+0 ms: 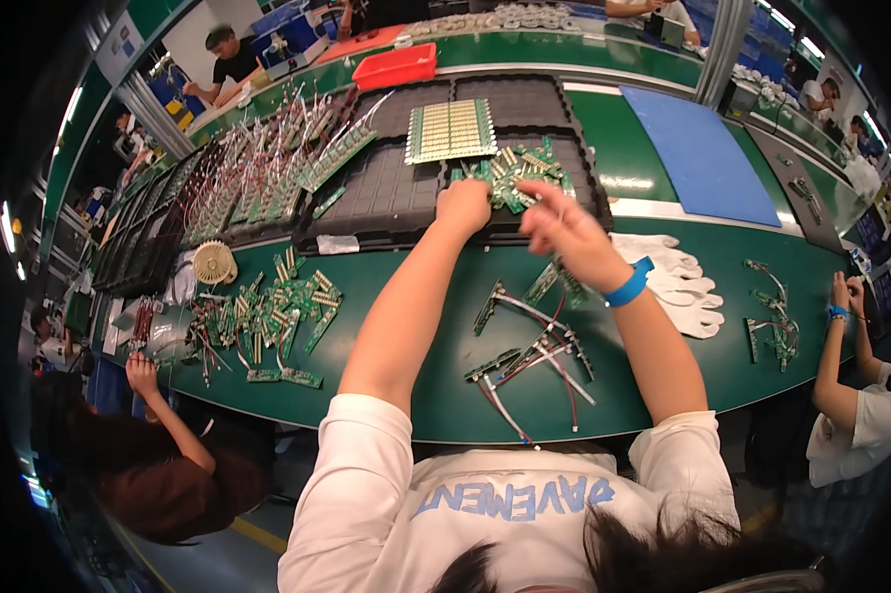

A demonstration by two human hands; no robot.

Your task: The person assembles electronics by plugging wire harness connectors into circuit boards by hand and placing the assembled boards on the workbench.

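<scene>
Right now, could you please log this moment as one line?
left hand: fist on loose circuit boards | right hand: raised above tray edge, fingers loosely curled | wired boards on green table

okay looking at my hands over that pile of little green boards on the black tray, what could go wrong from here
1. The small green boards lie heaped loosely on the black tray; the left hand, reaching into the pile, might knock some off the edge.
2. The wired boards lie tangled on the green table beneath your forearms; a sleeve or arm could snag a wire and drag them.
3. The right hand hovers over the white gloves bare, so fingers touch the boards directly.
</scene>
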